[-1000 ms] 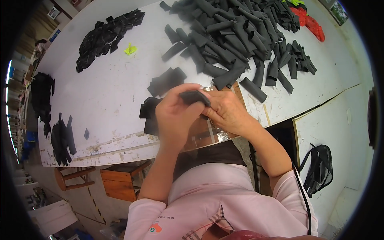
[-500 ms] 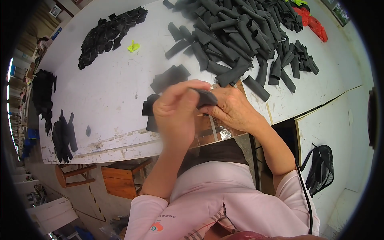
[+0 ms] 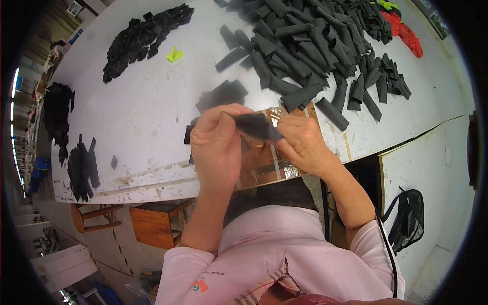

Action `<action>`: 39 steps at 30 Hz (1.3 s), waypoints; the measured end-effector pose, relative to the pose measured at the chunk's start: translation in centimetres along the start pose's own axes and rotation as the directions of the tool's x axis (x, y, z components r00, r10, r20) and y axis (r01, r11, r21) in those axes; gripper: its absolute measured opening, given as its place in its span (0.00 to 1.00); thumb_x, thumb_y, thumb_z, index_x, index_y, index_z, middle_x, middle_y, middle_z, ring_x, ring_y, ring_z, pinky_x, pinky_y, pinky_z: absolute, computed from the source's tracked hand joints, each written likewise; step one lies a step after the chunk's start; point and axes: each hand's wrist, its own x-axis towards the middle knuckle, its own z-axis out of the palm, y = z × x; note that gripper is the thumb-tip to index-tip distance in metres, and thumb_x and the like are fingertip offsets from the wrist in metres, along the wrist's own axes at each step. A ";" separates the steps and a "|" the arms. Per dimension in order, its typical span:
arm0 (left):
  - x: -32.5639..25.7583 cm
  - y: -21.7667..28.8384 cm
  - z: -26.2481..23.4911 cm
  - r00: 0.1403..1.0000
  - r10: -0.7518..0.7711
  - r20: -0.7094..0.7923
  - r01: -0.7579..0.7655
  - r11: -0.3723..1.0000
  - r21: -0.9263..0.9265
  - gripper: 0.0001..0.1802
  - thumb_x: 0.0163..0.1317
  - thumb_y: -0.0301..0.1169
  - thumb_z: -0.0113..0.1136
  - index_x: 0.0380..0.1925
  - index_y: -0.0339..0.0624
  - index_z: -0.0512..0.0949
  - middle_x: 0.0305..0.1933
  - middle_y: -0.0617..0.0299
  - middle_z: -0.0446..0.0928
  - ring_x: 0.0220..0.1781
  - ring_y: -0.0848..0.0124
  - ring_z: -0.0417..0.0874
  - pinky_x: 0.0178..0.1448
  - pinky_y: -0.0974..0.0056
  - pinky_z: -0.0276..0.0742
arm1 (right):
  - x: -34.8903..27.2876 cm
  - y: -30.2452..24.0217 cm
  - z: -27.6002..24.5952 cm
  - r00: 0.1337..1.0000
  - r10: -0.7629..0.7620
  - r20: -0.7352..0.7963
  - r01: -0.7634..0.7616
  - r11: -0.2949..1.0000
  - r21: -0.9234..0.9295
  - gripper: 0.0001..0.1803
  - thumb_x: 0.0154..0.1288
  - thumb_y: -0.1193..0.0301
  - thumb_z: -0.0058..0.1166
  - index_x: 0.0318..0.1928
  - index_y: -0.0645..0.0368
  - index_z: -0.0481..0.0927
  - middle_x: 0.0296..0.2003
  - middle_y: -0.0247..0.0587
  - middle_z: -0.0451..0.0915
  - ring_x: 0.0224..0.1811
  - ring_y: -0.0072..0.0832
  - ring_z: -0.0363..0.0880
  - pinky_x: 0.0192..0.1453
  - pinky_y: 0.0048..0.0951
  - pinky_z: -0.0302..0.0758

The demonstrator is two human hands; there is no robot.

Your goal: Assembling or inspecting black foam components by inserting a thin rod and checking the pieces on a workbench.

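At table centre, left hand and right hand pinch one dark strip between them, with the finished-looking pile at 1 o'clock large, flat pieces at 12 o'clock few.

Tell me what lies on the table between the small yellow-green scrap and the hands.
In the head view, a small stack of flat black pieces lies between the yellow-green scrap and the hands; otherwise bare white table.

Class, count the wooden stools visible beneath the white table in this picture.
2: a round stool under the table's left end, a square-topped stool right of it. Others may be hidden.
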 end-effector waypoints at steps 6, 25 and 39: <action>-0.4 0.4 0.1 0.993 0.055 -0.106 -0.019 0.948 0.316 0.07 0.59 0.25 0.50 0.34 0.31 0.73 0.34 0.58 0.76 0.34 0.74 0.75 0.43 0.71 0.69 | 0.9 0.2 -1.0 0.971 0.093 0.221 -0.090 0.996 -0.024 0.08 0.54 0.67 0.51 0.27 0.58 0.79 0.17 0.45 0.74 0.21 0.42 0.73 0.25 0.35 0.69; -4.7 0.2 -6.1 0.948 -0.156 -0.278 0.306 0.691 0.655 0.05 0.54 0.26 0.56 0.30 0.35 0.75 0.29 0.67 0.75 0.29 0.82 0.71 0.34 0.77 0.66 | -5.3 -2.7 3.9 0.887 0.456 0.072 -0.451 0.823 0.345 0.14 0.55 0.66 0.55 0.35 0.65 0.73 0.23 0.38 0.71 0.25 0.26 0.70 0.29 0.24 0.68; -7.3 1.0 -0.8 0.911 -0.142 -0.388 0.360 0.734 0.576 0.09 0.57 0.30 0.52 0.33 0.35 0.72 0.27 0.63 0.73 0.27 0.80 0.71 0.32 0.76 0.67 | -4.7 -3.8 5.3 0.912 0.256 -0.320 -0.237 0.967 0.096 0.07 0.40 0.78 0.60 0.21 0.62 0.74 0.15 0.40 0.70 0.17 0.34 0.71 0.20 0.28 0.67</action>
